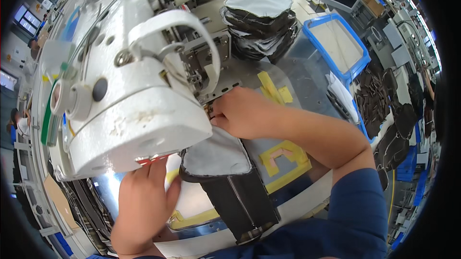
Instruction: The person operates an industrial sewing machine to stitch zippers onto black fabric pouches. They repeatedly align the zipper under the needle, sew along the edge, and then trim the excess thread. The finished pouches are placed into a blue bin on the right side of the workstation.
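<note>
A dark fabric piece with a pale grey lined panel (218,156) lies under the white sewing machine head (139,120). From its near edge a black strip with a zipper (240,201) runs toward my body. My right hand (240,115) is closed, fingers curled beside the needle area at the panel's far end; the machine hides its fingertips and what they pinch. My left hand (144,206) reaches up at the head's near lower edge, fingers stretched and thumb apart. Its fingertips meet a thin red and silver piece (156,158); I see nothing held in the palm.
Beyond the needle area stands a stack of similar lined dark pieces (259,21). A blue-rimmed tray (336,43) sits at the far right, with many small dark pieces (372,98) beside it. Yellow tape (288,163) marks the metal worktop. Dark cloth (86,211) hangs at the left.
</note>
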`<action>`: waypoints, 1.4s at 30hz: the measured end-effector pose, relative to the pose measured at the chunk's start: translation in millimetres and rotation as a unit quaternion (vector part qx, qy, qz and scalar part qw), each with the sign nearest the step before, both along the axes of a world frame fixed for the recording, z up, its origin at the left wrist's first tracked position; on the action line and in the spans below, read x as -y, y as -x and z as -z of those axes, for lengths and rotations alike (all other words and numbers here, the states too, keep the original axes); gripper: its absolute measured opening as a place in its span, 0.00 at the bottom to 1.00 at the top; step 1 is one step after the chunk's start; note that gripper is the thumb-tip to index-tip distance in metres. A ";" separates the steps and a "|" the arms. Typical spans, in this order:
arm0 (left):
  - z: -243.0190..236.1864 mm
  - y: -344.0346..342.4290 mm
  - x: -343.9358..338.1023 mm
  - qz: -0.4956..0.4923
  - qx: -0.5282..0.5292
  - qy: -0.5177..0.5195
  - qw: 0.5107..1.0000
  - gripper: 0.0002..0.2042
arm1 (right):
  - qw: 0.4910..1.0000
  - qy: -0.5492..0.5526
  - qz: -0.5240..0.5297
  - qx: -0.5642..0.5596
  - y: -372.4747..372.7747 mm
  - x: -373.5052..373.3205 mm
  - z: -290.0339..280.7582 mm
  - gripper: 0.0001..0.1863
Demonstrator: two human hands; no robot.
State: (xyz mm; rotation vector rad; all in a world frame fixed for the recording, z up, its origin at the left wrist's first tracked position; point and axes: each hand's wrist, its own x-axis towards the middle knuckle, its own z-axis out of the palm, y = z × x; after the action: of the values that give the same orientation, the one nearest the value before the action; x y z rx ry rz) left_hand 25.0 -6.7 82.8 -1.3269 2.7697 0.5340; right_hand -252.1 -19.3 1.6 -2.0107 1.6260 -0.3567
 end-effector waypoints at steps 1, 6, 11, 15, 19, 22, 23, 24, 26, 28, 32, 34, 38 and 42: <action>-8.5 -0.7 -8.4 0.036 -0.047 0.025 0.998 0.19 | 1.000 0.000 -0.008 -0.006 0.1 0.3 -1.3 0.16; 28.3 9.2 0.7 0.240 -0.194 0.059 0.949 0.23 | 0.997 0.068 -0.031 -0.024 -3.8 5.3 9.9 0.15; 54.6 17.5 5.2 0.246 -0.158 0.006 0.956 0.27 | 0.986 0.162 -0.029 0.001 -2.7 -2.0 24.3 0.14; 57.3 18.5 2.2 0.239 -0.155 0.029 0.958 0.33 | 0.989 0.136 -0.056 -0.016 -4.5 -0.7 14.1 0.11; 58.7 17.1 0.6 0.245 -0.116 0.038 0.962 0.36 | 0.986 0.163 -0.032 0.003 -11.6 -6.0 5.8 0.14; 53.9 14.5 0.6 0.246 -0.077 0.027 0.966 0.36 | 0.992 0.127 -0.018 -0.019 -16.5 -4.2 6.5 0.15; 51.3 11.8 1.0 0.246 -0.063 0.017 0.967 0.36 | 0.993 0.113 -0.013 -0.022 -19.7 -3.8 8.1 0.15; 49.6 10.9 1.0 0.246 -0.052 0.008 0.968 0.36 | 0.995 0.097 -0.006 -0.028 -21.8 -4.5 9.3 0.16; 45.7 8.7 -0.2 0.242 -0.026 0.011 0.970 0.36 | 0.997 0.067 0.009 -0.038 -27.3 -6.6 12.2 0.16; 46.1 7.4 -3.0 0.237 -0.009 0.015 0.971 0.36 | 0.997 0.063 0.008 -0.048 -30.4 -8.7 14.5 0.17; 48.0 7.1 -5.5 0.236 -0.002 0.030 0.971 0.36 | 0.990 0.103 -0.042 -0.087 -27.0 -6.2 22.7 0.17; 48.9 7.1 -6.2 0.235 0.002 0.034 0.971 0.36 | 0.982 0.163 -0.064 -0.072 -23.9 -7.4 24.2 0.16; 49.9 7.6 -6.0 0.236 0.004 0.040 0.971 0.36 | 0.976 0.195 -0.067 -0.070 -17.0 -13.3 26.4 0.16; 48.7 7.4 -5.4 0.237 0.005 0.035 0.971 0.36 | 0.970 0.212 -0.066 -0.097 -19.9 -10.1 28.6 0.15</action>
State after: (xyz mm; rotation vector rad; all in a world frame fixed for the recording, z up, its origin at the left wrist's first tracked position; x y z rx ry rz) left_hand 17.6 -1.3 34.1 -0.6229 2.9673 0.3987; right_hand -232.2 -9.2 -27.0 -2.5292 1.6218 -0.5071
